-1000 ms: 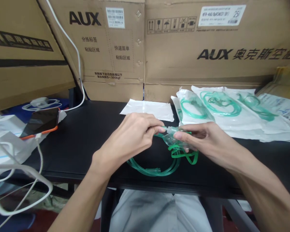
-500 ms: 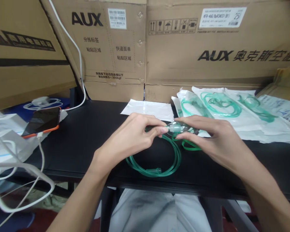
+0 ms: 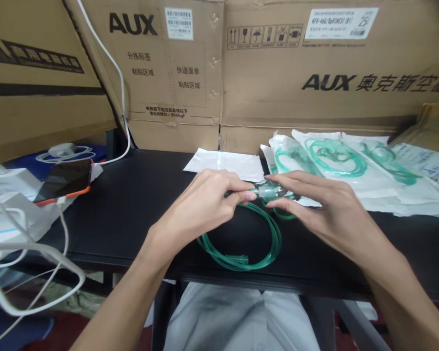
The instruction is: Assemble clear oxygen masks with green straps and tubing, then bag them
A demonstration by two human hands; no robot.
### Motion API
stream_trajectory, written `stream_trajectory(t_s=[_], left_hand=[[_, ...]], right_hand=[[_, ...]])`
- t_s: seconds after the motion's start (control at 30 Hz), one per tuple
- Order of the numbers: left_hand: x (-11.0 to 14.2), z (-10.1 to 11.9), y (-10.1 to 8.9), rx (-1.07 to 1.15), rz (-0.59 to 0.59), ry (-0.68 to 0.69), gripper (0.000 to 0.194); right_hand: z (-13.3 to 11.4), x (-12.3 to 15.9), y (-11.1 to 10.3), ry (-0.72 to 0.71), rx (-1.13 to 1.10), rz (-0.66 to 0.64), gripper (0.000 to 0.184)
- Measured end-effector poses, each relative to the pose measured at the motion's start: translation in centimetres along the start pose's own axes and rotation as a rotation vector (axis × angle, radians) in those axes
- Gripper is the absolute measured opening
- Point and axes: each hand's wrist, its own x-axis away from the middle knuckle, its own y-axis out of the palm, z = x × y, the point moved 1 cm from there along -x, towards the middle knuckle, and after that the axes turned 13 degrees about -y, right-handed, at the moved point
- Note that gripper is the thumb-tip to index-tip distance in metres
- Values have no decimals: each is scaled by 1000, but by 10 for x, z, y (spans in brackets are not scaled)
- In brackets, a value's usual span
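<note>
My left hand (image 3: 219,197) pinches the end of the green oxygen tubing (image 3: 274,243) between thumb and fingers, right at a pale connector (image 3: 265,190). From the other side, my right hand (image 3: 318,197) is closed around a clear oxygen mask (image 3: 290,190), mostly hidden by the fingers. Connector and mask meet between the two hands, just above the black table. The tubing hangs below in a loose coil, its free end fitting (image 3: 237,259) near the table's front edge. Part of a green strap (image 3: 284,214) shows under my right hand.
Several white packets with green tubing (image 3: 336,156) lie at the right. A flat white pouch (image 3: 225,164) lies behind my hands. A phone (image 3: 66,180), white boxes and cables (image 3: 58,253) crowd the left. Cardboard boxes (image 3: 168,73) stand along the back of the black table (image 3: 131,195).
Both hands stay on the tubing and mask, with a slight shift of the connector to the right. The tubing coil has moved a little rightward, and less of the green strap shows.
</note>
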Motion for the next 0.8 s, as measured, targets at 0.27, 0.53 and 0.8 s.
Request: stream_trajectory(t_s=[0.27, 0.53, 0.8], left_hand=[[0, 0, 2, -93, 62, 57, 23], [-2, 1, 7, -125, 71, 67, 24], [0, 1, 5, -47, 61, -51, 15]], right_hand=[[-2, -3, 0, 188, -174, -43, 32], [3, 1, 0, 580, -530, -164, 35], [6, 0, -1, 665, -553, -171, 46]])
